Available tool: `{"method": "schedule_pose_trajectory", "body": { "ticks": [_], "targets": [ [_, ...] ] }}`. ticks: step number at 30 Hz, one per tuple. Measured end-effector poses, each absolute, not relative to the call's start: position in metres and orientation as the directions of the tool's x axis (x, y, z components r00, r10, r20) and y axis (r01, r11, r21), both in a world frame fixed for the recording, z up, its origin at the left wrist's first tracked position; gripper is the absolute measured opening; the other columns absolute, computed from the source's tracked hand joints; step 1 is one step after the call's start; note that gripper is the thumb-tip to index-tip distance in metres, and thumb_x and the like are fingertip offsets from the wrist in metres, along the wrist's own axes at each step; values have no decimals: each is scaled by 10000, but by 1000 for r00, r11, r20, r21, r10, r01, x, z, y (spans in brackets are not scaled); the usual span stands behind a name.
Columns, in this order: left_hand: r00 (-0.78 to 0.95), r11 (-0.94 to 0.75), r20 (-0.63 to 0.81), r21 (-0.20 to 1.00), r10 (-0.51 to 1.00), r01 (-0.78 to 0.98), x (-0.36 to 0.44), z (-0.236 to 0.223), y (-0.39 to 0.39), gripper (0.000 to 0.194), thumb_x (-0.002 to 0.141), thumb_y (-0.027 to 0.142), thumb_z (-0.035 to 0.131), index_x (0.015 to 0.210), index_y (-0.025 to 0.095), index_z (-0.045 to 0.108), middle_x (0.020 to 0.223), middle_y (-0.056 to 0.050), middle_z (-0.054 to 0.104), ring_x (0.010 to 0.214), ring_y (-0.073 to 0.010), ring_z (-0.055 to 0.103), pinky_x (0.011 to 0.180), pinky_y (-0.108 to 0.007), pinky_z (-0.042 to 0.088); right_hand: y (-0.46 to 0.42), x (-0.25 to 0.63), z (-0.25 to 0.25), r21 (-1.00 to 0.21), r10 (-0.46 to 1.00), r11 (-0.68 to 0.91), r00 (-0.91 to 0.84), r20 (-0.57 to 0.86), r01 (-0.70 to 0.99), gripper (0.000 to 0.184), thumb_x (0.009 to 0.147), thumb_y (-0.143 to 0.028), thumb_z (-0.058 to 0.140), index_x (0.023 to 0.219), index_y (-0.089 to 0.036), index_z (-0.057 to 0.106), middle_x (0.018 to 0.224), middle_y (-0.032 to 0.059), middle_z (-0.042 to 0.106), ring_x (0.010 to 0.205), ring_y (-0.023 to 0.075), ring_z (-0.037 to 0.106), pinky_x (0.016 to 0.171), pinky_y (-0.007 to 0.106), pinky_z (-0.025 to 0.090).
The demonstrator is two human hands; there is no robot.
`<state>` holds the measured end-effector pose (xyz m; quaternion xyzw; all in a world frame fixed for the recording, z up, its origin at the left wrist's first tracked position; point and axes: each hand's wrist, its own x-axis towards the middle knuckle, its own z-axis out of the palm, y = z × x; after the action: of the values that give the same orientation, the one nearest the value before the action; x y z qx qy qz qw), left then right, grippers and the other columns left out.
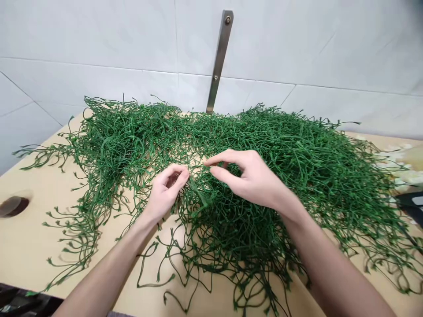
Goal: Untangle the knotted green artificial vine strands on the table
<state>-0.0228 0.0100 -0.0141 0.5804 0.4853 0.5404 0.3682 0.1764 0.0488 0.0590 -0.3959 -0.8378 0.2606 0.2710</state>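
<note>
Thin green artificial stems [284, 141], many with small bud-like tips, lie in a tangled heap across the table. My left hand [168, 189] is closed in a pinch at the near middle of the heap, on what looks like a green stem running right from the fingertips. Just right of it, my right hand [247, 176] hovers over the stems. Its thumb and forefinger are slightly apart, their tips pointing toward my left hand. A tiny pale spot shows by the right forefinger's tip, too small to name.
A light wood table [29, 246] carries the heap. Behind stands a tiled wall [115, 35] with a metal bar [220, 61]. White petal-like pieces [410, 176] and a black object [411, 204] lie at the right edge. A dark round hole [13, 206] is at left.
</note>
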Motion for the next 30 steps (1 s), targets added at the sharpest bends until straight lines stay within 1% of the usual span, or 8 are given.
{"method": "schedule_pose_trajectory", "body": {
  "ticks": [3, 5, 10, 13, 16, 22, 26, 30],
  "targets": [
    [-36, -326, 341, 921, 939, 213, -21, -14, 9, 168, 854, 317, 627, 760, 178, 632, 785, -14, 636, 698, -128, 544, 640, -245, 436, 46, 162, 49, -748, 766, 499, -626, 145, 437, 272, 897, -313, 514, 870, -162, 739, 839, 27, 728, 746, 133, 620, 710, 249, 453],
    [-34, -328, 345, 914, 938, 239, -20, -14, 8, 169, 850, 313, 629, 753, 175, 633, 756, -12, 649, 674, -129, 556, 630, -246, 447, 47, 157, 42, -782, 747, 480, -653, 126, 397, 226, 854, -333, 587, 829, -149, 716, 805, 18, 705, 714, 116, 588, 701, 237, 443],
    [-29, -305, 327, 906, 945, 293, -21, -14, 7, 187, 855, 328, 627, 756, 170, 633, 770, -26, 679, 681, -135, 578, 641, -254, 467, 48, 157, 38, -764, 752, 489, -647, 126, 420, 140, 818, -238, 570, 759, -144, 657, 700, -5, 614, 635, 92, 479, 638, 231, 395],
    [-15, -315, 335, 899, 942, 304, -20, -14, 7, 201, 857, 343, 626, 754, 171, 644, 753, -24, 682, 677, -137, 586, 634, -251, 468, 48, 158, 39, -745, 735, 521, -663, 143, 417, 141, 827, -236, 559, 767, -151, 655, 755, 7, 647, 693, 108, 517, 709, 255, 404],
    [-12, -330, 349, 896, 937, 297, -19, -14, 6, 184, 854, 312, 631, 741, 168, 649, 731, -18, 678, 654, -128, 579, 624, -245, 461, 48, 158, 38, -681, 711, 583, -685, 161, 444, 168, 834, -264, 564, 739, -159, 653, 764, 18, 666, 733, 131, 537, 785, 297, 404],
    [-2, -309, 325, 902, 946, 302, -18, -12, 4, 163, 848, 278, 631, 732, 164, 646, 716, -14, 672, 648, -125, 574, 630, -246, 454, 47, 158, 36, -517, 696, 672, -691, 195, 530, 215, 847, -237, 506, 730, -172, 674, 746, 37, 657, 817, 169, 521, 823, 339, 360],
    [8, -295, 308, 902, 951, 316, -19, -12, 4, 161, 856, 286, 621, 749, 168, 636, 720, -14, 668, 645, -128, 566, 629, -248, 449, 43, 153, 34, -375, 679, 725, -692, 246, 578, 277, 854, -233, 477, 609, -162, 587, 637, 22, 594, 759, 160, 459, 764, 334, 308],
    [44, -285, 287, 900, 957, 331, -20, -13, 4, 182, 879, 304, 592, 761, 171, 635, 734, -10, 650, 664, -130, 553, 629, -246, 434, 42, 149, 27, -316, 652, 758, -683, 328, 571, 229, 803, -187, 473, 586, -161, 542, 575, 15, 544, 703, 152, 401, 714, 323, 281]
  ]
}}
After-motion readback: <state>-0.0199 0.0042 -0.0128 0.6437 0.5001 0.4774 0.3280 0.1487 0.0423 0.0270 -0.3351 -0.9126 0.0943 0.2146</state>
